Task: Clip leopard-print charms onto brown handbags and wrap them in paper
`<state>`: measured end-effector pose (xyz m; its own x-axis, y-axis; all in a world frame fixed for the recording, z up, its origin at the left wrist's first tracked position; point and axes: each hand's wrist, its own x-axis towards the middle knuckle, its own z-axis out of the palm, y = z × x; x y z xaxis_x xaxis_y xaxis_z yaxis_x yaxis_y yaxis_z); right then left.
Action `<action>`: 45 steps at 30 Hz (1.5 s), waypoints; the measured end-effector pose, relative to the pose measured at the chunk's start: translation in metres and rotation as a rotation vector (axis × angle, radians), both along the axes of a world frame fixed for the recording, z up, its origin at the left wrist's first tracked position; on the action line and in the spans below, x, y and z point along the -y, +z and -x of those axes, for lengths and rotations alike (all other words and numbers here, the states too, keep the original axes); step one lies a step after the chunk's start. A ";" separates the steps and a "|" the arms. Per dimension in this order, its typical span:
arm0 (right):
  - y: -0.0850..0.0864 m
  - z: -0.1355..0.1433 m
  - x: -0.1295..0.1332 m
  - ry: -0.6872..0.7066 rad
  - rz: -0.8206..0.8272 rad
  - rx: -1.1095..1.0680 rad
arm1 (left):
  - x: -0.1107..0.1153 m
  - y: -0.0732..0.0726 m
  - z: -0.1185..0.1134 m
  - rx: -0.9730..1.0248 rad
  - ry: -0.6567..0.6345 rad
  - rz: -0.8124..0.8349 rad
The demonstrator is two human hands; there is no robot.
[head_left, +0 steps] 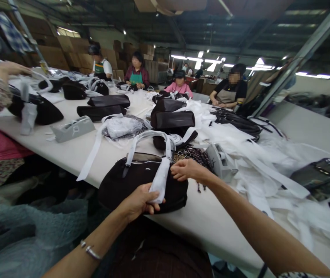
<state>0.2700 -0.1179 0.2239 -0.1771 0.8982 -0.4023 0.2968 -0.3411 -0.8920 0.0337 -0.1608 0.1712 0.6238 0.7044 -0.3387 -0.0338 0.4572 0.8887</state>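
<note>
A dark brown handbag (136, 181) rests at the table's near edge, its handles (150, 134) wrapped in white paper and standing up. From the right handle base hangs a white-wrapped strip (160, 179). My left hand (141, 200) is closed on the lower end of this strip, against the bag's front. My right hand (186, 170) is beside the strip's upper part, at the bag's right shoulder. Its fingers are pinched together, and whatever they hold is too small to make out. Behind that hand lie beaded cords with metal rings (186, 153).
A grey tape dispenser (221, 162) stands right of the cords, another dispenser (75, 129) at left. More dark bags (172, 119) and a plastic-wrapped bundle (126, 126) lie beyond. White paper sheets (248, 162) cover the right side. Co-workers sit across; a person's arm (5, 69) reaches in at left.
</note>
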 end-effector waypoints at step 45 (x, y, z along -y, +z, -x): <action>-0.070 0.001 0.019 -0.307 0.423 -0.495 | -0.045 -0.055 0.134 -0.516 0.635 -0.410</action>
<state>0.2691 -0.1365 0.1543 -0.1933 0.7218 -0.6646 -0.2732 -0.6902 -0.6701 -0.1002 -0.1156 0.1158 -0.0811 0.9900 -0.1156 0.2753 0.1337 0.9520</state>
